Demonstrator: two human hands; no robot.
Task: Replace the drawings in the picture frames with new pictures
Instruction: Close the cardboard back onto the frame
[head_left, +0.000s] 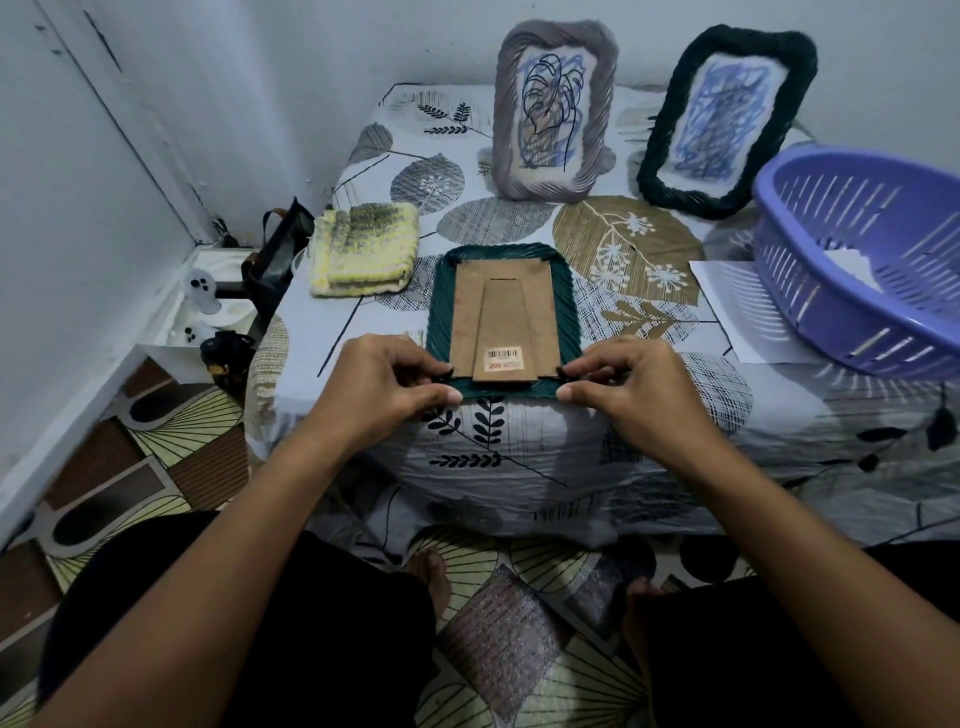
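Green frame (501, 317) lies face-down between both hands — cardboard backing up, likely to reach its clips. Left hand (387, 382) and right hand (626, 384) each pinch a near-corner tab.

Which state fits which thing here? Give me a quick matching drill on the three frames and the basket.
Things:
1. green frame
2. grey frame
3. dark frame
4. basket

States:
A. leaning on the wall, leaf drawing
B. at the right edge, purple
C. face down, cardboard back up
D. leaning on the wall, blue scribble

Pairs: 1-C, 2-A, 3-D, 4-B
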